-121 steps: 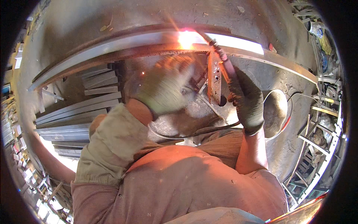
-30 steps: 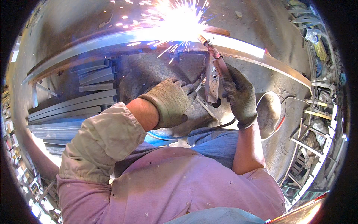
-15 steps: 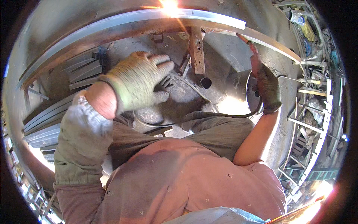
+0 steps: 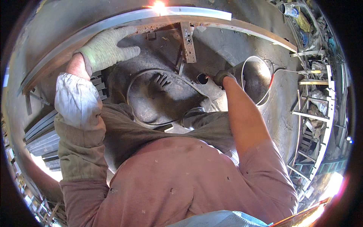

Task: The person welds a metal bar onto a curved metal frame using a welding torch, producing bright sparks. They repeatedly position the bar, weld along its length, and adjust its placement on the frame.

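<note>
My left hand point(image 4: 107, 51), in a pale grey-green glove, is at the rusty beam point(image 4: 166, 24) with its fingers apart and nothing seen in them. Along the beam's far side runs a shiny metal bar point(image 4: 181, 12). A short rusty upright with holes point(image 4: 188, 43) joins the beam near its middle. My right hand point(image 4: 223, 78), in a dark glove, is low between a small round tube end point(image 4: 202, 78) and a wide metal cylinder point(image 4: 255, 77). Its fingers are in shadow and hard to make out. A red-handled welding holder point(image 4: 271, 80) lies against the cylinder's right side.
A cable point(image 4: 151, 71) loops over the floor before my legs. Steel bars point(image 4: 43, 132) are stacked at the left. A ladder-like metal frame point(image 4: 325, 121) and mixed scrap point(image 4: 304, 22) line the right side. A bright glare point(image 4: 159, 6) sits at the far edge.
My right hand has let go of the red-handled welding holder and moved left, down beside the tube end. My left hand has moved left and away from me, to the beam.
</note>
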The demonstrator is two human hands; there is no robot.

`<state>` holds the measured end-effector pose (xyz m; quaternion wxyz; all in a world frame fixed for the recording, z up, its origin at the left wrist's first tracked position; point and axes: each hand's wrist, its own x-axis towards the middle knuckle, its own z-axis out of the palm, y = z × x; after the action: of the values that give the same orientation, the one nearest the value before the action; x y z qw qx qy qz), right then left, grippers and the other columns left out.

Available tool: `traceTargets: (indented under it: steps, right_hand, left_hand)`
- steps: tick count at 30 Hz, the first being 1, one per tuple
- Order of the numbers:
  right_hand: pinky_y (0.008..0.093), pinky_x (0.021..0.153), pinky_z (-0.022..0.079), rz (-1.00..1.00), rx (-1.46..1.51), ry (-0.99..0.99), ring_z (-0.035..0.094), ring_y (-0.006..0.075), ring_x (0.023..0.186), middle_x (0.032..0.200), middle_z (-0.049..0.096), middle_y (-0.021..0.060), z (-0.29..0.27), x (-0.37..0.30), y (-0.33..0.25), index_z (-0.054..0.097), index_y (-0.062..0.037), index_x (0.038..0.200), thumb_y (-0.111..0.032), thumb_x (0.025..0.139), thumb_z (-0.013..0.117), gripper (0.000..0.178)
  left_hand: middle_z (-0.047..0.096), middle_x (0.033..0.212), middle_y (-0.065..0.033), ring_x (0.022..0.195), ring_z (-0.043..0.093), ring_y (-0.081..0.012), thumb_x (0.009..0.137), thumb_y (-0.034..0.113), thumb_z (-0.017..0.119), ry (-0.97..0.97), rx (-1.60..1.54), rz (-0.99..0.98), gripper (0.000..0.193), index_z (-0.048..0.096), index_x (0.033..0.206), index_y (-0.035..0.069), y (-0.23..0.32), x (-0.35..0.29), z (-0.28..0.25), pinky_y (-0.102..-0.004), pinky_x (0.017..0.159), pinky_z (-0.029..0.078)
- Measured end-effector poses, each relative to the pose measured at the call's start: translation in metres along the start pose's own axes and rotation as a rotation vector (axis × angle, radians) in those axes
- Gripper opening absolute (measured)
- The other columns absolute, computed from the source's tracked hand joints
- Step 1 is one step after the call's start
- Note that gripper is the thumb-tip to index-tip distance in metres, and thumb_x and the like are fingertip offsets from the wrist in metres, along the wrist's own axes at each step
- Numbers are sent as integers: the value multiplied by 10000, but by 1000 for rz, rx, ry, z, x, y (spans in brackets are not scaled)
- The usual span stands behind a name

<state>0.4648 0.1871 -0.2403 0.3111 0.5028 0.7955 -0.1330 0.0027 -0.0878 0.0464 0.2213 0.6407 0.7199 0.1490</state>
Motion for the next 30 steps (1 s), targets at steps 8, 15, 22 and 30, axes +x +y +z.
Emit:
traceTargets:
  steps: [8, 15, 22, 30]
  right_hand:
    - [542, 1038, 611, 91, 60, -130, 786, 415, 1124, 1388, 801, 230, 20, 36, -32, 711, 5, 1553, -888, 969, 687, 1068]
    - [514, 959, 655, -57, 17, 22, 839, 351, 987, 1332, 823, 251, 20, 20, -56, 698, 46, 1551, -925, 959, 671, 1138]
    - [525, 1238, 521, 39, 103, -171, 693, 445, 1403, 1615, 683, 269, 35, 33, -20, 622, -67, 1671, -929, 947, 685, 1127]
    - [483, 1275, 499, -66, -33, 27, 625, 400, 1544, 1660, 680, 188, -9, 1, -53, 710, -139, 1606, -777, 986, 735, 890]
  left_hand:
    - [647, 1689, -219, 1581, 588, -327, 1073, 353, 854, 26, -167, -130, 739, 606, 1673, 1, -29, -22, -12, -418, 1326, 446]
    - [602, 1738, -222, 1618, 556, -318, 1097, 362, 831, -8, -94, -197, 748, 574, 1704, 8, -44, -40, -29, -411, 1347, 421]
    - [623, 1721, -209, 1580, 600, -323, 1093, 387, 843, 2, -148, -139, 782, 560, 1711, -1, -54, -24, -20, -417, 1319, 459]
    - [615, 1723, -216, 1601, 575, -335, 1096, 411, 845, 50, -174, -183, 809, 541, 1727, 7, -60, -22, -17, -424, 1326, 455]
